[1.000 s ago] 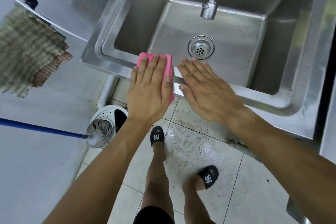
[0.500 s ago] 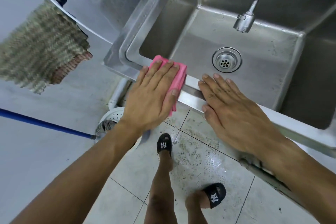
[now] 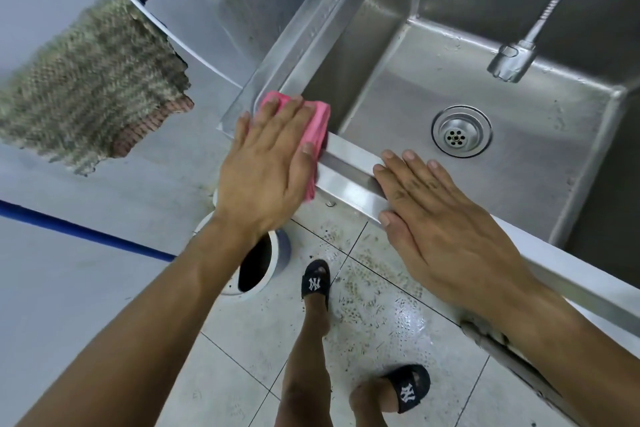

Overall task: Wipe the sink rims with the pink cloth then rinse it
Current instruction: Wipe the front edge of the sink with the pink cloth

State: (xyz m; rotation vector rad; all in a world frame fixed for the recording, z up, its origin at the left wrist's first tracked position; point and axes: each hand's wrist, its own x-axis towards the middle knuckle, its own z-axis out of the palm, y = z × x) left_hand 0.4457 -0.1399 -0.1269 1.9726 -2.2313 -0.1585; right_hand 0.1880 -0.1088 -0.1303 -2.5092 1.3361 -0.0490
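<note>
Head view, looking down at the front of the sink [image 3: 353,189]. Left hand [image 3: 266,170] laid flat on the pink cloth [image 3: 317,121], fingers straight and together, pressing rather than gripping. Cloth folded over the near left corner of the rim, one edge hanging down the front face beneath the thumb. Right hand [image 3: 446,222] flat on the same front rim, well to the right of the cloth, fingers straight and slightly spread, holding nothing, apparently steadying the body. Bare strip of rim between the two hands. Spray head [image 3: 510,61] hanging over the basin with no water running; drain [image 3: 461,131] open and uncovered.

Step in hand, by the look of it: wiping the corner, with the left rim up toward the wall and the rest of the front rim probably yet to do. Best done with palm pressure kept even, so the cloth slides with the hand instead of bunching under the fingertips. Worth wrapping the hanging edge round the lip to catch the front face in the same pass. Around the corner, better to turn the wrist than to lift off. Right hand to be shifted aside before the cloth reaches it. Floor tiles [image 3: 381,305] underfoot look wet, so firm footing in the sandals [image 3: 315,282] while leaning.
</note>
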